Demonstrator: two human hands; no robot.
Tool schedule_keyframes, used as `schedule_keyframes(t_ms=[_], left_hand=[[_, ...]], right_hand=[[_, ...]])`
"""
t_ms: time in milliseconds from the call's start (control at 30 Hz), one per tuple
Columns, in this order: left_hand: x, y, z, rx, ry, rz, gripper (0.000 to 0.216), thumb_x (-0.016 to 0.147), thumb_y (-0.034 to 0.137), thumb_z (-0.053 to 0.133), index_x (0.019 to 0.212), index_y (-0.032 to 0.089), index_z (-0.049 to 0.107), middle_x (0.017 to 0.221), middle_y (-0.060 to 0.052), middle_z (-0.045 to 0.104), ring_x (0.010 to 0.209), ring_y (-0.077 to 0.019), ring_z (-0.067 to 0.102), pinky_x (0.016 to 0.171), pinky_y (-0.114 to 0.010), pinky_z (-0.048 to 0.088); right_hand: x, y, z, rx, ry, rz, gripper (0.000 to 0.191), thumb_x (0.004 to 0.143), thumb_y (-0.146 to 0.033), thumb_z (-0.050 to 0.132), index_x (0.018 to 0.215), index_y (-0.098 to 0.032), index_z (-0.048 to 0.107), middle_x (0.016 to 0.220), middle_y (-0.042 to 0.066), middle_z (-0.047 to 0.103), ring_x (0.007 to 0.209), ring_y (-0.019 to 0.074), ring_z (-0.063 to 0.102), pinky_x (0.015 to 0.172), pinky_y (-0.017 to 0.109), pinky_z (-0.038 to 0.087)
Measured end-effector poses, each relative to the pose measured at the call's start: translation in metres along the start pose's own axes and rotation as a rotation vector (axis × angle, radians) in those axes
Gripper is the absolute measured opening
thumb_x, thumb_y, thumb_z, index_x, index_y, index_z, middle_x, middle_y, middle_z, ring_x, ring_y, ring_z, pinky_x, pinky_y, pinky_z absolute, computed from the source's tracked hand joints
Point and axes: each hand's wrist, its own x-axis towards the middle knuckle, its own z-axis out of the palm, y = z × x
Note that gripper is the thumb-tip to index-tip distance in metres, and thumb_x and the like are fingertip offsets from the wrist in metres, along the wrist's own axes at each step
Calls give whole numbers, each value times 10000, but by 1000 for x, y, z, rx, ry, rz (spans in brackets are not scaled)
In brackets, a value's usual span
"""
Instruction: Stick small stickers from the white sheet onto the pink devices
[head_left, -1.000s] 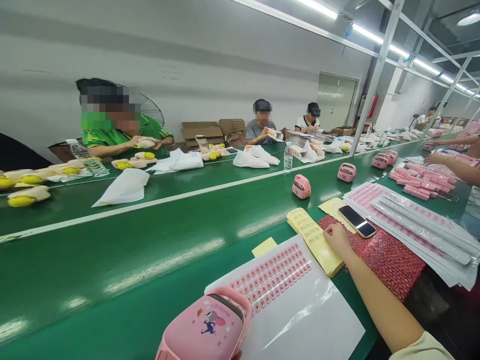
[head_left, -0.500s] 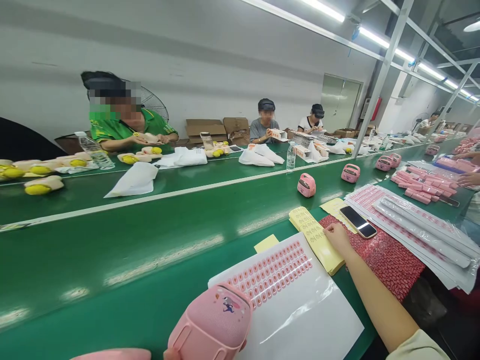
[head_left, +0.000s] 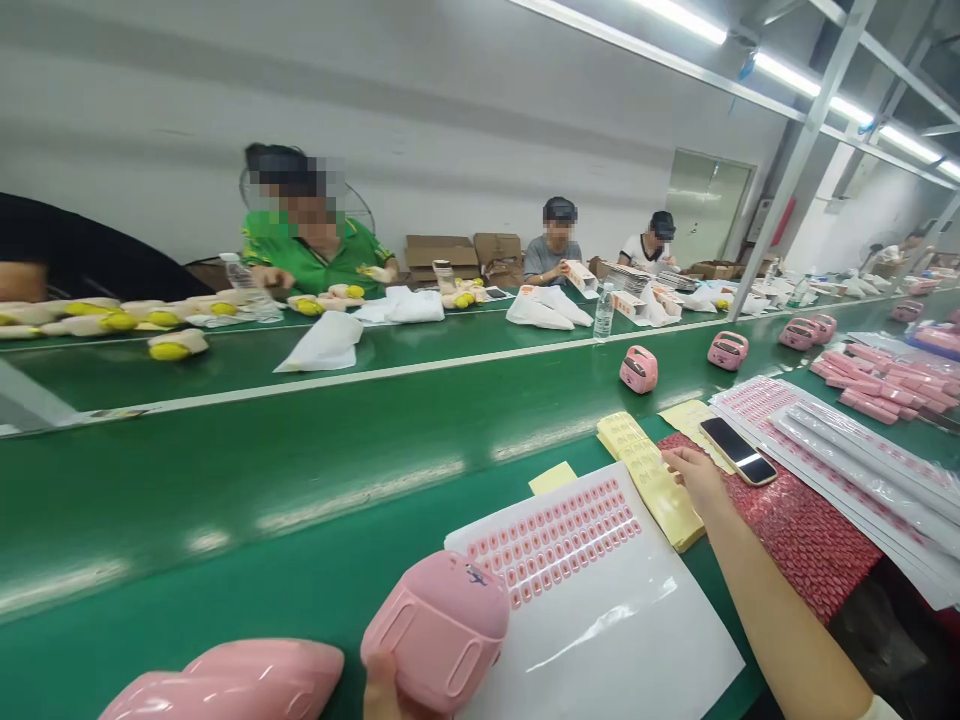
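Note:
Low in the view, my left hand grips a pink portable speaker, tilted with its ribbed base side toward me and a small printed picture on its mesh face. My right hand has thumb and forefinger pinched at the right edge of a folded stack of yellow label sheets; whatever is between the fingertips is too small to make out. Between the hands lies a white sheet with rows of pink oval stickers. A glossy pink shape sits at the lower left, partly cut off.
A phone rests on red patterned wrap. Sticker sheets and pink pieces lie to the right. Pink speakers stand on the green belt. Across it, several people work beside white bags and a water bottle.
The view has swung left, so the scene sits further right. My left hand has turned the speaker, showing more of its base. My right fingertips have moved slightly at the yellow stack's edge.

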Motion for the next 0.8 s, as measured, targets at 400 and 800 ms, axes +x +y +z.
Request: schedule_keyframes(t_ms=[400, 800], left_hand=[[4, -17, 3, -26, -66, 116, 687, 713, 586, 551, 1261, 222, 353, 1189, -107, 506, 1106, -298, 463, 843, -389, 461], [-2, -14, 9, -32, -15, 127, 685, 650, 609, 604, 1205, 255, 415, 1151, -89, 532, 1046, -280, 509, 782, -352, 486]], right_hand=[[-117, -80, 122, 125, -833, -206, 155, 615, -312, 632, 577, -189, 546, 799, 16, 494, 729, 140, 488, 642, 272, 402], [-120, -78, 133, 67, -808, -123, 85, 633, -211, 600, 567, -176, 561, 818, 22, 420, 790, 159, 453, 754, 306, 393]])
